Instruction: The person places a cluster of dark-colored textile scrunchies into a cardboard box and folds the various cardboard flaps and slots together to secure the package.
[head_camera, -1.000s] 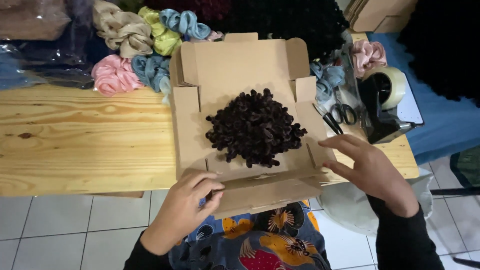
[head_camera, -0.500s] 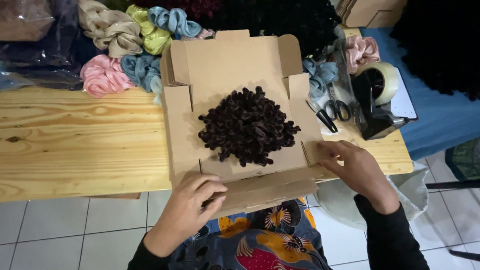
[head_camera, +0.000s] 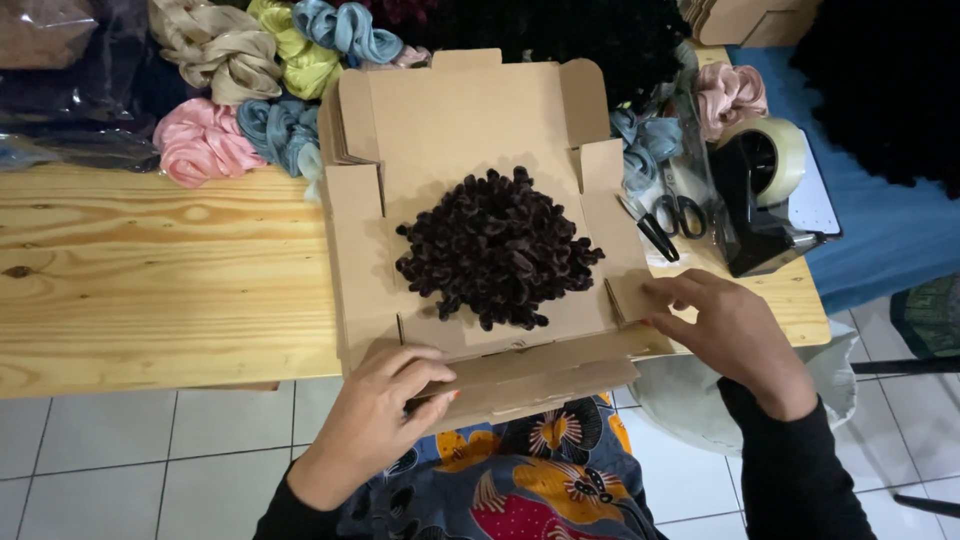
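An open brown cardboard box (head_camera: 455, 120) lies flat on the wooden table (head_camera: 150, 280), its lid folded back. A heap of dark brown velvet scrunchies (head_camera: 497, 250) fills its middle. My left hand (head_camera: 385, 405) grips the box's front flap near the left corner, thumb on top. My right hand (head_camera: 725, 335) presses the small side flap at the box's right front corner, fingers pinching the cardboard edge.
Pastel scrunchies in pink (head_camera: 200, 140), beige (head_camera: 215, 50), yellow-green (head_camera: 300, 55) and blue (head_camera: 345, 25) lie behind the box. Black scissors (head_camera: 665, 215) and a black tape dispenser (head_camera: 760, 195) sit at the right. A blue cloth (head_camera: 890, 220) covers the far right; tiled floor lies below.
My right hand has slid down and inward onto the right front corner flap. My left hand has stayed on the front flap. The view has shifted slightly.
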